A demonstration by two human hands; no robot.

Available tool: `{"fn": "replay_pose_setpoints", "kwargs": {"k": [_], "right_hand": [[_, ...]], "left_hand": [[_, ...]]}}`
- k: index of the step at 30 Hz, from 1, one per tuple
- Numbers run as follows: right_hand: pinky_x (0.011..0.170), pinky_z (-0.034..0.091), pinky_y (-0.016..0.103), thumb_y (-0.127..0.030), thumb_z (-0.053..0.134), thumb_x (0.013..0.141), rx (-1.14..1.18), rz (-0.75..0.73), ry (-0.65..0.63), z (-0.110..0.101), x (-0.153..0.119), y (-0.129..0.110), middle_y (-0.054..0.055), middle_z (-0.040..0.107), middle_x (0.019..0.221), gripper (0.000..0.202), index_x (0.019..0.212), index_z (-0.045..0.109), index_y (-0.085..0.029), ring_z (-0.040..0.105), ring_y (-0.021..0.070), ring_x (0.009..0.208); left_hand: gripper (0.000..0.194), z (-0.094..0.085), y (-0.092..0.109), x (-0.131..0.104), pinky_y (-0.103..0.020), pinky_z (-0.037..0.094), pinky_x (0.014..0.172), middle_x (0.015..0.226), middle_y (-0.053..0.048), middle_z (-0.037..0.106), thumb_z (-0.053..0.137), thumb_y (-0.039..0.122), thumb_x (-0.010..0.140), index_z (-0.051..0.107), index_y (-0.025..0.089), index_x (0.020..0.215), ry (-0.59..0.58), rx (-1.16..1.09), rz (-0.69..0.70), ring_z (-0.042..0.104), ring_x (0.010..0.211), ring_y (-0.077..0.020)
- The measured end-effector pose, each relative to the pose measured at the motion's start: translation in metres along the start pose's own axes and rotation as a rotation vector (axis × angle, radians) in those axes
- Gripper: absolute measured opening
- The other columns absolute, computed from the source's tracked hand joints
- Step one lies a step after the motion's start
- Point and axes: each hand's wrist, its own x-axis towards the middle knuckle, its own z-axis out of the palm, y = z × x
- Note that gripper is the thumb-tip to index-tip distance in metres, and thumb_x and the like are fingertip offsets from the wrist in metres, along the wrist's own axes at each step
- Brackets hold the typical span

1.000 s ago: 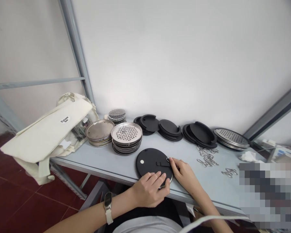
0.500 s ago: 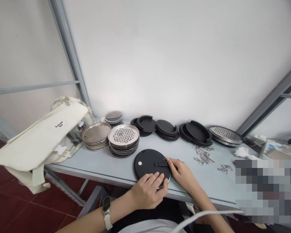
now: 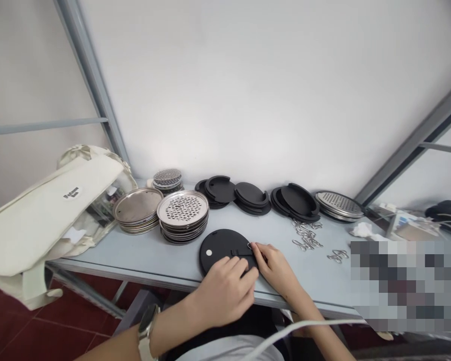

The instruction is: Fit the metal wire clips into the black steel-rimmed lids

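Observation:
A round black disc with a white dot lies near the table's front edge. My left hand rests on its lower part, fingers bent over the surface near a dark strip. At the disc's right edge, my right hand pinches a small metal wire hook. Loose metal hooks lie in a pile to the right, with a few more beside them. Behind the disc stand a stack of round grater plates and a stack of plain metal discs.
Black round parts lie in several piles along the wall, with oval graters at their right. A cream bag covers the table's left end. A white cable crosses in front of me.
The whole view has shifted, so most things sit further left. My left hand's fingers have moved up over the disc and are more bent. My right hand stays at the disc's edge.

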Motion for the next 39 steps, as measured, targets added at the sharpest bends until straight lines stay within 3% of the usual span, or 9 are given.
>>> {"fn": "replay_pose_setpoints", "kwargs": {"k": [4,7,11,15,25,32,39], "right_hand": [[0.07,0.041,0.03,-0.022,0.033,0.094,0.012,-0.011,-0.027,-0.001,0.0,0.001,0.004,0.066,0.073,0.03,0.074,0.055,-0.02,0.059,0.02,0.07],[0.065,0.04,0.029,-0.02,0.034,0.092,0.008,0.022,-0.004,0.0,0.0,0.002,0.005,0.064,0.071,0.027,0.072,0.052,-0.02,0.058,0.0198,0.068],[0.064,0.04,0.029,-0.021,0.034,0.092,0.053,0.077,0.01,0.0,-0.001,0.002,0.007,0.063,0.074,0.026,0.072,0.05,-0.019,0.057,0.0197,0.068],[0.067,0.042,0.029,-0.022,0.035,0.093,0.155,0.081,0.001,-0.002,-0.005,0.002,0.006,0.063,0.078,0.021,0.081,0.052,-0.019,0.058,0.0195,0.073],[0.065,0.043,0.026,-0.033,0.037,0.095,0.401,0.125,-0.013,-0.003,-0.001,0.004,0.002,0.061,0.074,0.027,0.082,0.055,-0.017,0.056,0.0168,0.069],[0.069,0.044,0.027,-0.036,0.039,0.094,0.39,0.094,0.043,-0.005,-0.002,0.003,0.002,0.064,0.077,0.03,0.084,0.059,-0.017,0.055,0.0167,0.072],[0.062,0.041,0.024,-0.036,0.041,0.092,0.388,0.09,0.041,-0.001,-0.002,0.007,0.0,0.06,0.071,0.028,0.079,0.057,-0.017,0.05,0.014,0.064]], "left_hand": [[0.015,-0.012,-0.032,0.04,-0.03,0.042,0.077,0.095,-0.006,0.054,0.05,0.024,0.086,0.05,0.016,0.099,-0.083,-0.076,0.157,0.053,0.087,-0.0185],[0.029,-0.008,-0.051,0.067,-0.031,0.043,0.078,0.095,-0.007,0.053,0.06,0.031,0.076,0.048,0.015,0.097,-0.165,-0.155,0.265,0.052,0.088,-0.0207],[0.025,0.0,-0.06,0.087,-0.034,0.043,0.076,0.093,-0.01,0.052,0.057,0.031,0.074,0.047,0.015,0.091,-0.187,-0.108,0.38,0.051,0.086,-0.0232],[0.023,0.009,-0.066,0.089,-0.033,0.042,0.073,0.088,-0.008,0.052,0.055,0.033,0.076,0.046,0.016,0.088,-0.204,-0.107,0.455,0.051,0.079,-0.0213],[0.025,0.02,-0.068,0.078,-0.03,0.041,0.07,0.092,-0.006,0.051,0.055,0.035,0.078,0.044,0.017,0.091,-0.159,-0.117,0.304,0.051,0.078,-0.0197],[0.017,0.024,-0.067,0.074,-0.029,0.04,0.065,0.088,-0.003,0.053,0.052,0.031,0.081,0.044,0.018,0.089,-0.151,-0.137,0.282,0.052,0.075,-0.0181],[0.014,0.02,-0.068,0.075,-0.028,0.039,0.065,0.086,-0.004,0.052,0.052,0.027,0.08,0.044,0.018,0.087,-0.139,-0.142,0.33,0.05,0.074,-0.0176]]}}
